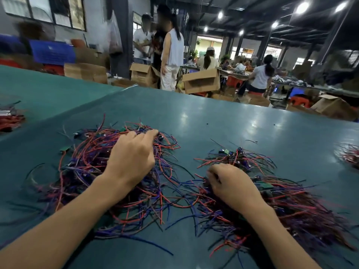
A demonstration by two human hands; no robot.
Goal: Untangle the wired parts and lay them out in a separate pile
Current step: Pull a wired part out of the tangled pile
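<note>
Your left grip (132, 158) rests loose-fingered on the tangle (87, 167). Your right grip (231, 183) curls round wires of the sorted pile (291, 200), just right of the tangle (already sizeable). Much tangle remains on the tabletop (213, 121).

You have one view only, from the camera on your head. It faces forward and tilts down over the green table (213, 117). It sits close: your forearms enter from the near edge, with your left hand (132, 158) and right hand (233, 183) mid-frame. The wide lens also takes in the table's far edge and the cardboard boxes (202, 82) on the workshop floor beyond.
</note>
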